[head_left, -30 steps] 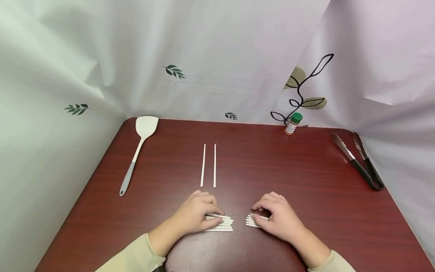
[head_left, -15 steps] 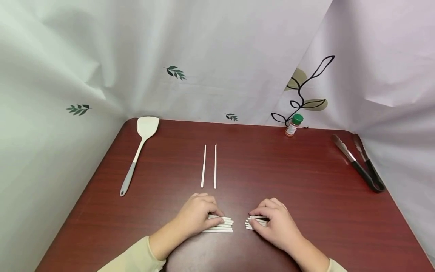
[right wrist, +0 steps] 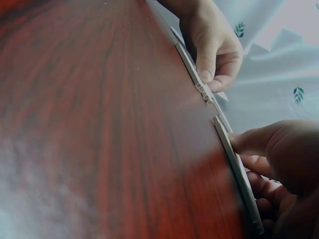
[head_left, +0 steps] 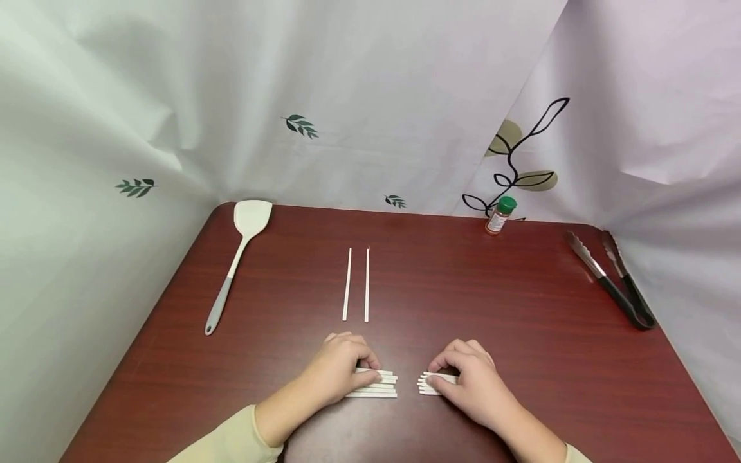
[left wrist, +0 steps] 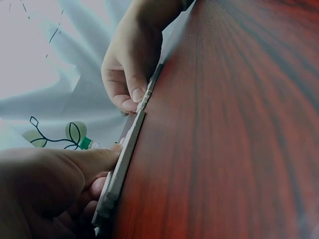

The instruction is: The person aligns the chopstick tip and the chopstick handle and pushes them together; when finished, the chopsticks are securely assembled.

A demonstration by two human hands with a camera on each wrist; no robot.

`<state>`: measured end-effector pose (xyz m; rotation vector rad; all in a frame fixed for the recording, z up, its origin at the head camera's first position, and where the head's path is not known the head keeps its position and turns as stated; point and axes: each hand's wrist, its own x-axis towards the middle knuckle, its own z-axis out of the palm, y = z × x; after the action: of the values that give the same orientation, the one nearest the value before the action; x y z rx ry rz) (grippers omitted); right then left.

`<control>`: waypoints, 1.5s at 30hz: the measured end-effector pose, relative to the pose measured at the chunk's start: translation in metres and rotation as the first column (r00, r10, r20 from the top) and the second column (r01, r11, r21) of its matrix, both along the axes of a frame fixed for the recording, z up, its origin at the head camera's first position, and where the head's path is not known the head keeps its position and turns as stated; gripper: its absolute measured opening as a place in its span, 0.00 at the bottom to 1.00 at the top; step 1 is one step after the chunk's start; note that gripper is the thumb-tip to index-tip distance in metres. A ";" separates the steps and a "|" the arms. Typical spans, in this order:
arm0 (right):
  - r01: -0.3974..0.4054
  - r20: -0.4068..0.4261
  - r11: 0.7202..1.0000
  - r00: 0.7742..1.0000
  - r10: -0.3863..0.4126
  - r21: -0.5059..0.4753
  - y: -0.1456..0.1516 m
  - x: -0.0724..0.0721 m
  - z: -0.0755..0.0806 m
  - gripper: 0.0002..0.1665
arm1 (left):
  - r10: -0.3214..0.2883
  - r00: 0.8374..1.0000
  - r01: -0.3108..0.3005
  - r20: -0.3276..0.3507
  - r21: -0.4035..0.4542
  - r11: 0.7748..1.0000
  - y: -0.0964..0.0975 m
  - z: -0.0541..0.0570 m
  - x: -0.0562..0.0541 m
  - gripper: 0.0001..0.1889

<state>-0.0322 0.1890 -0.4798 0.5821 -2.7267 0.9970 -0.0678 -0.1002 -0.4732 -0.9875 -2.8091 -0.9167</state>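
Observation:
Several white chopsticks (head_left: pixel 376 395) lie side by side on the table under my left hand (head_left: pixel 332 370), their squared ends pointing right. The left thumb and curled fingers grip them from the near and far sides, as the left wrist view shows at the hand (left wrist: pixel 45 181). Across a small gap, my right hand (head_left: pixel 475 382) pinches another group of chopsticks (head_left: pixel 429 391) between thumb and fingers. This group (right wrist: pixel 238 174) lies flat on the tabletop in the right wrist view. My palms hide most of both groups' lengths.
Beyond my hands lie two separate chopsticks (head_left: pixel 367 286), parallel and pointing away. A white spatula (head_left: pixel 231 263) with a grey handle lies at left. A green-capped spice jar (head_left: pixel 500 215) stands at the back, with black-handled tongs (head_left: pixel 616 283) at right. Printed white sheeting (head_left: pixel 370 116) surrounds the table.
The right fingers have drawn in around their chopsticks, and that group has shifted slightly toward me. My left fingers have closed a little more on theirs. The other objects stay put.

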 end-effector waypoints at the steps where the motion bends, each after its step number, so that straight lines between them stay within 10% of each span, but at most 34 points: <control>1: -0.001 0.007 1.000 1.000 0.001 -0.003 0.000 0.000 0.000 0.20 | 0.003 1.000 -0.003 0.010 -0.002 1.000 0.000 0.000 0.000 0.07; 16: -0.039 0.034 0.999 0.999 0.038 0.013 0.001 0.003 0.002 0.21 | 0.010 1.000 -0.010 0.024 -0.006 1.000 0.002 -0.002 0.001 0.08; 32: -0.096 -0.162 0.993 0.983 0.083 -0.075 0.002 -0.008 -0.009 0.09 | 0.020 0.996 -0.012 -0.084 0.091 0.996 0.005 -0.015 0.002 0.07; 45: -0.302 -0.400 0.936 0.892 0.209 -0.183 -0.001 -0.017 -0.014 0.08 | -0.033 0.975 0.094 -0.218 0.276 0.957 0.009 -0.015 0.002 0.07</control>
<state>-0.0491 0.1877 -0.4940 0.9940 -2.1924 1.1189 -0.0658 -0.0912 -0.4884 -1.0671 -2.3993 -1.1116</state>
